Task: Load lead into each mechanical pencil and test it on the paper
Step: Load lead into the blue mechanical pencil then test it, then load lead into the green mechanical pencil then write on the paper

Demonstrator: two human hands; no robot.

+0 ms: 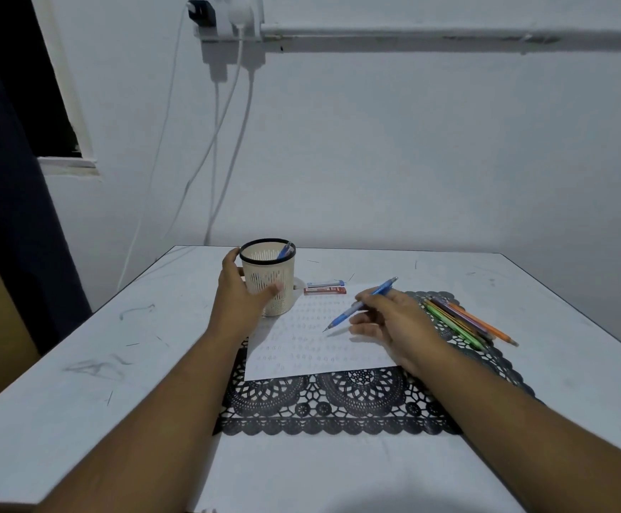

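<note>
Although your left hand (240,290) covers the near-left wall of the cream perforated pencil cup (270,277), thumb and fingers are seen curled round it, gripping it at the sheet's far-left corner. Inside the cup, 1 blue pencil (284,250) shows only its top end above the rim; the rest is hidden behind the mesh. Your right hand (390,320) pinches 1 blue mechanical pencil (360,304) betw. thumb and forefinger, tip slanting down-left and hovering just over the paper (320,346); whether tip touches can't be told. Faint rows of small loop marks fill the sheet, too pale to count. Two lead cases lie beyond it: 1 white-blue (325,283), 1 red (325,291), labels unreadable. Right of your hand, a bundle of coloured pencils (464,320) (green, purple, orange; approx. 5, overlap prevents a sure count) rests on the black lace placemat (338,405). Both forearms reach fwd over the white table (116,346).
</note>
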